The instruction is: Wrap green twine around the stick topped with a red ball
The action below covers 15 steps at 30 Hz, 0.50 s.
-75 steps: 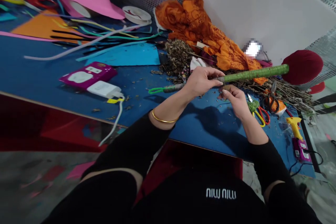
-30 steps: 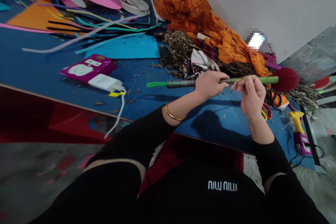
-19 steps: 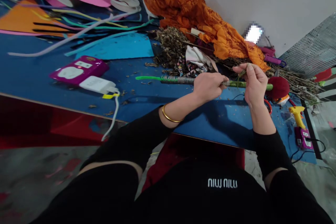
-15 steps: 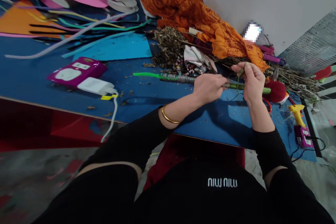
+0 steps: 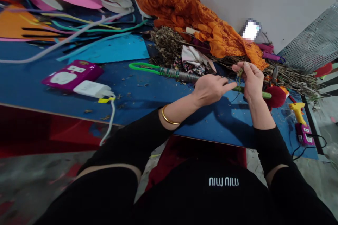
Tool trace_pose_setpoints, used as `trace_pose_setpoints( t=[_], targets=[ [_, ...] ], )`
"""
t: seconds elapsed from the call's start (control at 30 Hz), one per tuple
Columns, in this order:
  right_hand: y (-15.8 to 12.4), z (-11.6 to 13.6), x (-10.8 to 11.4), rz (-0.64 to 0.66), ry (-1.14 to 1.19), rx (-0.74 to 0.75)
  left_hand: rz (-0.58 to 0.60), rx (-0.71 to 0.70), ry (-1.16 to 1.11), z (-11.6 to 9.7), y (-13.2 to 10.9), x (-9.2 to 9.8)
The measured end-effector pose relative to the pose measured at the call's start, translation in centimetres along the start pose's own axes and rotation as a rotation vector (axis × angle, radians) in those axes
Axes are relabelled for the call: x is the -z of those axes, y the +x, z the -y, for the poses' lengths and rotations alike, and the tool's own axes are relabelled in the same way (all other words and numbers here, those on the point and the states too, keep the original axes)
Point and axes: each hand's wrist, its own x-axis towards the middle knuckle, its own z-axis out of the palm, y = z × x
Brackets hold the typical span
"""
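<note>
My left hand [image 5: 210, 89], with a gold bangle on its wrist, is closed round a long wrapped stick [image 5: 188, 76], its index finger stretched along it. Grey and green windings cover the stick's left part; a bright green loop [image 5: 144, 66] sticks out of that end. Right of the hand the stick shows plain green. A dark red round piece [image 5: 277, 97] is at its right end. My right hand [image 5: 252, 79] pinches a thin green strand [image 5: 239, 74] just above the stick; part of the strand hangs down to it.
Behind the stick lie dried plant bits [image 5: 166, 42], a patterned cloth [image 5: 196, 59] and an orange cloth [image 5: 221, 38]. A purple power strip [image 5: 72, 74] with a white plug stands left. At right are scissors [image 5: 274, 74] and a yellow glue gun [image 5: 298, 110]. Pipe cleaners and blue sheet [image 5: 113, 49] lie back left.
The stick has turned, so its green loop now shows spread wide. My left index finger has stretched out along the stick. The view has shifted slightly.
</note>
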Motion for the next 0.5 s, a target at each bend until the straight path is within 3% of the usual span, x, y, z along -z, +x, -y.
trace_pose_setpoints(
  t=[0.13,0.27,0.37,0.5],
  targets=[
    [-0.1,0.0,0.0,0.007,-0.003,0.009,-0.053,0.002,-0.071,0.0,-0.1,-0.1],
    [0.2,1.4,0.8,0.130,0.002,-0.067,-0.048,0.024,0.002,0.2,-0.2,0.0],
    [0.4,3.7,2.2,0.190,0.027,-0.135,-0.049,0.099,0.007,1.1,-0.4,0.3],
    [0.8,6.8,5.4,0.236,0.000,-0.108,-0.090,0.265,-0.026,3.1,-0.5,1.3]
  ],
)
